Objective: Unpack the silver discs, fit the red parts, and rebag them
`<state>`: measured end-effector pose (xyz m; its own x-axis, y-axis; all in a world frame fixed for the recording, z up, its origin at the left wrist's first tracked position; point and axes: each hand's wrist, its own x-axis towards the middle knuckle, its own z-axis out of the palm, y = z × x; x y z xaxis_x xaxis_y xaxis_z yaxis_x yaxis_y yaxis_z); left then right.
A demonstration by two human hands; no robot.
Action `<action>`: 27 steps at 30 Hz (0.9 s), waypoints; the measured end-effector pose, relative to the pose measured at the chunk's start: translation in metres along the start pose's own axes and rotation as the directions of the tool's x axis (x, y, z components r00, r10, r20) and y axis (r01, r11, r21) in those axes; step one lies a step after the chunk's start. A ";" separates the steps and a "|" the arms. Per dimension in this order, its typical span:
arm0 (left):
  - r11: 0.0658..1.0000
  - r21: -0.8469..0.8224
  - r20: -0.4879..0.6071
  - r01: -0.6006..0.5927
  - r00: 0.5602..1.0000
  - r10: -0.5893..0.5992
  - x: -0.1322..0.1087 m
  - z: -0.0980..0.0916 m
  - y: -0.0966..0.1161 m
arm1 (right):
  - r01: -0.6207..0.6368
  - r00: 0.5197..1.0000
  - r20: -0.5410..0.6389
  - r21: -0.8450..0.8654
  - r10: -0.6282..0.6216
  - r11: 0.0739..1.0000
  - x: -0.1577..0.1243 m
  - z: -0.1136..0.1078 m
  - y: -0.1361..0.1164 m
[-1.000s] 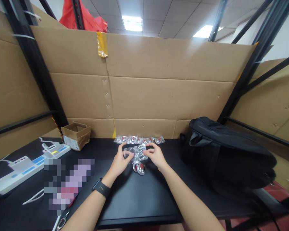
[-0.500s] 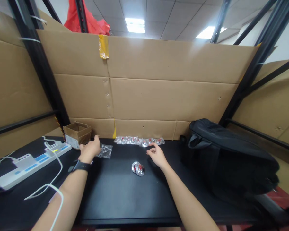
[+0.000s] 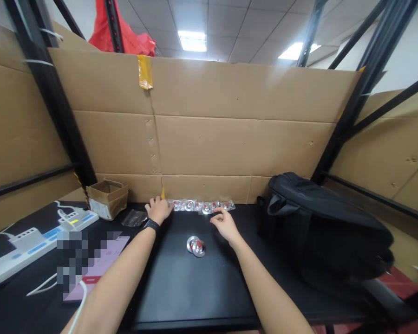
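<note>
The left hand (image 3: 159,209) has just let go of the crumpled clear plastic bag (image 3: 134,218); half a second ago it was out beside the small cardboard box (image 3: 113,198) with that bag next to it. Now the bag lies flat on the black worktop (image 3: 195,297), well to the left of the row of bagged metal discs (image 3: 190,205), and the hand has swung across to the row's left end. To my eye that wrapper is done with, and attention has turned back to the row.

The left hand's fingers are fanned out and its fingertips sit at the end packet; from here I can't tell whether the grip has pinched any film. The right hand (image 3: 227,226) hangs just in front of the row's right part, much as it did, thumb and forefinger curled toward each other with a gap between and nothing seen in it.

The row's long axis runs left to right, along the foot of the cardboard wall (image 3: 202,144) behind it. The two loose metal discs (image 3: 199,248) lie in front of the row's middle, red centres facing up. They're round, so neither points anywhere, but they overlap, and as a pair they stretch slantwise, the right-hand one a little farther from the row.
</note>
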<state>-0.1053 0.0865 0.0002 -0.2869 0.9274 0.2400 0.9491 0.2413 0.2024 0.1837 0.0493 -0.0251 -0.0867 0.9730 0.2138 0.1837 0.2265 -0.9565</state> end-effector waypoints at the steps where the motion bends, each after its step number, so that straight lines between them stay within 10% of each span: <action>1: 0.999 -0.020 0.005 0.047 0.999 -0.047 0.001 0.002 0.004 | 0.001 1.000 -0.009 -0.008 -0.001 1.000 0.000 0.000 -0.001; 9: 0.981 -0.144 0.019 0.128 0.992 -0.126 0.002 -0.004 0.003 | 0.017 1.000 -0.022 -0.028 -0.017 0.999 -0.001 0.000 -0.003; 16: 0.928 -0.371 0.023 -0.041 0.998 0.053 -0.018 -0.022 -0.001 | 0.129 0.989 0.072 -0.011 -0.128 0.992 -0.001 0.004 -0.004; 27: 0.402 -0.888 -0.088 -0.225 0.939 0.331 -0.083 -0.010 0.046 | 0.011 0.943 0.324 0.194 -0.075 0.981 -0.017 0.020 -0.018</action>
<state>-0.0387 0.0175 -0.0008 0.0333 0.9259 0.3763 0.3304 -0.3655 0.8702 0.1625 0.0278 -0.0156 -0.4128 0.8865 0.2090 -0.0106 0.2248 -0.9743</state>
